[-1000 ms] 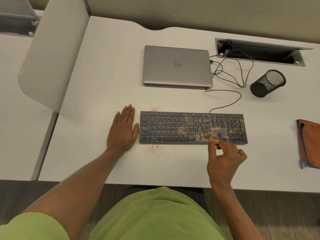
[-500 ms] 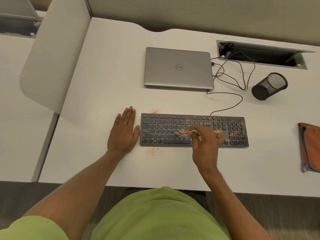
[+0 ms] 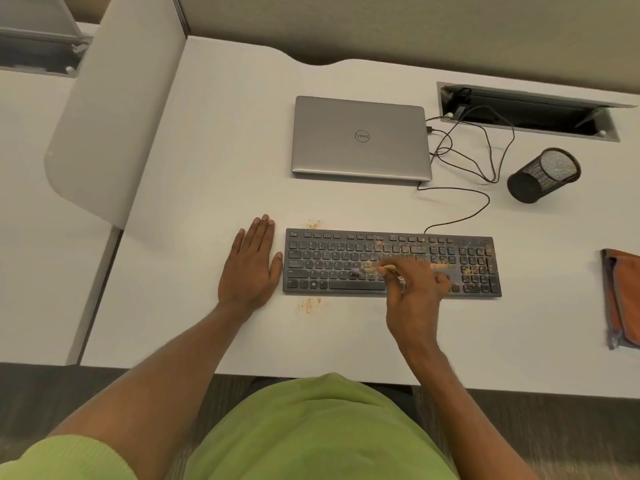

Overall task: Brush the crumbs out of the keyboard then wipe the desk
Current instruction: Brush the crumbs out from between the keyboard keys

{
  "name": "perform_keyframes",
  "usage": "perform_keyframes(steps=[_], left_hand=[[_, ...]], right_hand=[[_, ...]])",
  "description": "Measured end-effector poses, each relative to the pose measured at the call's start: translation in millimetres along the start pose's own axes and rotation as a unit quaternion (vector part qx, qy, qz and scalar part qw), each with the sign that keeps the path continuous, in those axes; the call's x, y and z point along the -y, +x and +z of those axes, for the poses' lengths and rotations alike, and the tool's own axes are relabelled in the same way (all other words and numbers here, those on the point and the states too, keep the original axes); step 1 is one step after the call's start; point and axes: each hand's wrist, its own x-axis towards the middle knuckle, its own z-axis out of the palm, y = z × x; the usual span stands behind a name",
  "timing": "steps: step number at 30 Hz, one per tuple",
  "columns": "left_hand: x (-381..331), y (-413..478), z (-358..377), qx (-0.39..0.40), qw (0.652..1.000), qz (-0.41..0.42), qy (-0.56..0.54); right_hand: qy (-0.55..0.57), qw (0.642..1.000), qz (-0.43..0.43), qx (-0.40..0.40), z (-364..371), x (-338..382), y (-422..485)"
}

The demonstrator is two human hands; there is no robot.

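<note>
Right hand (image 3: 415, 299) over keyboard (image 3: 329, 261) middle rows, fingers curled round thin pale-handled brush (image 3: 372, 269). Brush tip pokes left out of grip onto letter keys, blurred. Left hand (image 3: 251, 268) flat on desk (image 3: 207, 168), fingers straight, thumb just beside keyboard's left end. Keyboard: flat black plastic slab, corded. Tan crumbs (image 3: 474, 270) thickest on its right half, with small patches on desk beyond its far-left corner and before its near edge. Behind keyboard: closed silver laptop (image 3: 360, 157), lid logo "DELL" upside down. Right of keyboard: orange cloth (image 3: 623, 299).

The person wears a lime-green knit top (image 3: 311, 431) with pushed-up sleeves.
</note>
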Motion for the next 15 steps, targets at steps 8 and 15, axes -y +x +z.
perform_keyframes(steps=[8, 15], left_hand=[[0.6, -0.7, 0.4, -0.001, 1.0, 0.001, -0.003], [1.5, -0.7, 1.5, -0.002, 1.0, 0.002, 0.007]], right_hand=[[-0.03, 0.994, 0.045, -0.091, -14.2, -6.2, -4.3], [0.028, 0.992, 0.108, -0.063, -0.8, 2.2, -12.9]])
